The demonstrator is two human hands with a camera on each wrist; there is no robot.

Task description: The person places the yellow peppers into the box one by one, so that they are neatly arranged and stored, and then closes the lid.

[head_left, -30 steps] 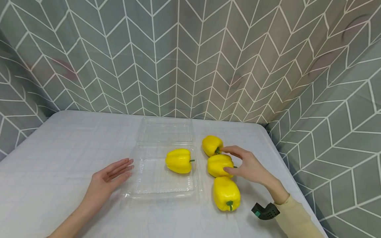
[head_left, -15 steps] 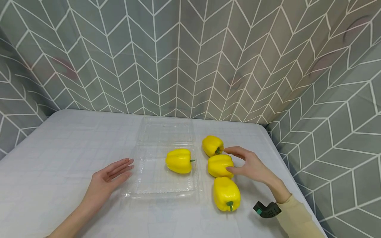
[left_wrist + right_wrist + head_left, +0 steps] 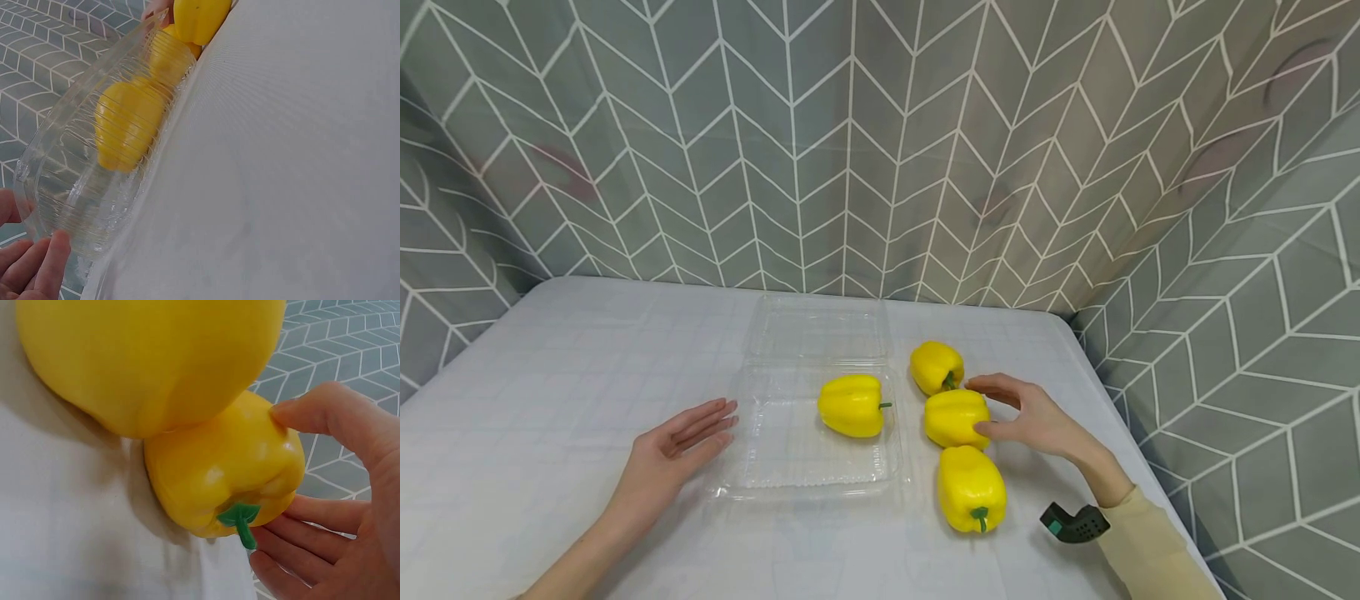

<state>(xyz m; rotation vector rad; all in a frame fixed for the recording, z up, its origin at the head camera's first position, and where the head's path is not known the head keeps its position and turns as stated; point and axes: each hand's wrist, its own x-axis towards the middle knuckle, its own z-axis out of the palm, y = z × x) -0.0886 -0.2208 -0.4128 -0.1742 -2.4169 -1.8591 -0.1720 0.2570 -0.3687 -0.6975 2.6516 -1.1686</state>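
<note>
My right hand (image 3: pixel 1033 419) is at the stem end of the middle yellow bell pepper (image 3: pixel 953 418) in the row right of the container. In the right wrist view its thumb (image 3: pixel 303 414) is at the side of that pepper (image 3: pixel 219 469), whose green stem points towards the palm; the fingers are spread loosely behind it. One pepper (image 3: pixel 936 367) lies farther back, another (image 3: pixel 972 490) nearer. A fourth pepper (image 3: pixel 852 406) lies on its side inside the clear plastic clamshell container (image 3: pixel 775 467). My left hand (image 3: pixel 673 450), fingers extended, is beside the container's left edge; whether it touches is unclear.
The container's clear lid (image 3: pixel 818 329) lies folded back towards the rear of the white-covered table (image 3: pixel 587 358). Grey patterned curtains (image 3: pixel 820 150) hang behind and at both sides. A black device (image 3: pixel 1075 523) is by the right sleeve (image 3: pixel 1150 542).
My right hand has drawn slightly to the right, its thumb sliding towards the middle pepper's stem end. The peppers, container and left hand have stayed in place.
</note>
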